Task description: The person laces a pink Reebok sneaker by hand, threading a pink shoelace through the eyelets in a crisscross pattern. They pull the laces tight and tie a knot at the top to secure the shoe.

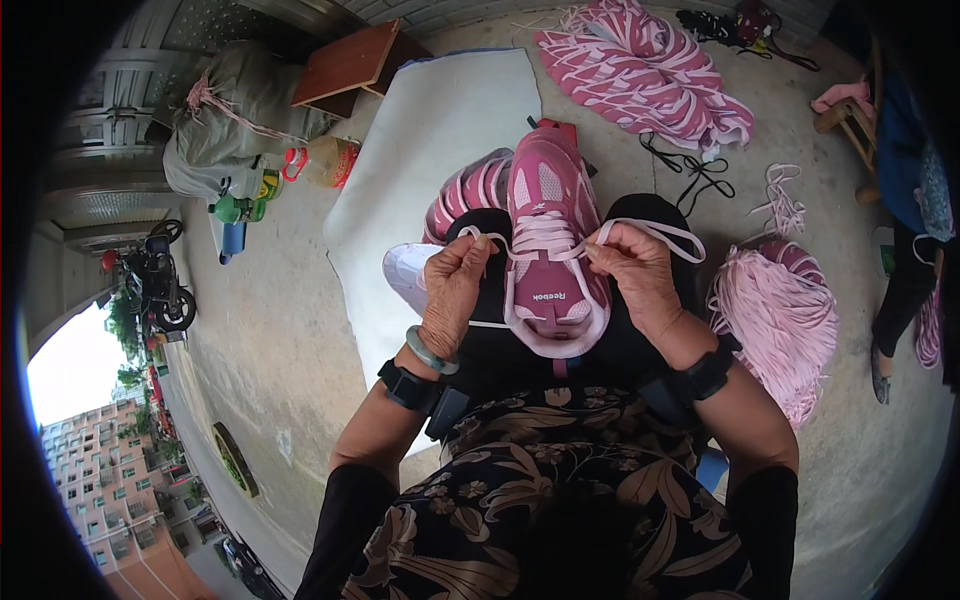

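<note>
A pink sneaker (538, 296) rests between my knees, its toe pointing away from me. Pale pink shoelace (545, 234) crosses its upper part in several rows. At the shoe's left side, my left hand (456, 277) pinches one lace end between thumb and fingers. My right hand (636, 275) grips the other end on the right, close to the eyelets, and a loop of that lace trails over my right knee. Beside the shoe on the left lie a row of nested pink shoe uppers (462, 190) and a white shoe-shaped piece (405, 276).
A pale sheet (375, 170) covers the floor ahead. Bundles of pink shoe parts (645, 75) and pink laces (775, 320) lie to the right, near a black cord (690, 175). Bottles (328, 160), sacks (235, 105) and a wooden stool (350, 65) stand far left. Another person's leg (900, 290) shows far right.
</note>
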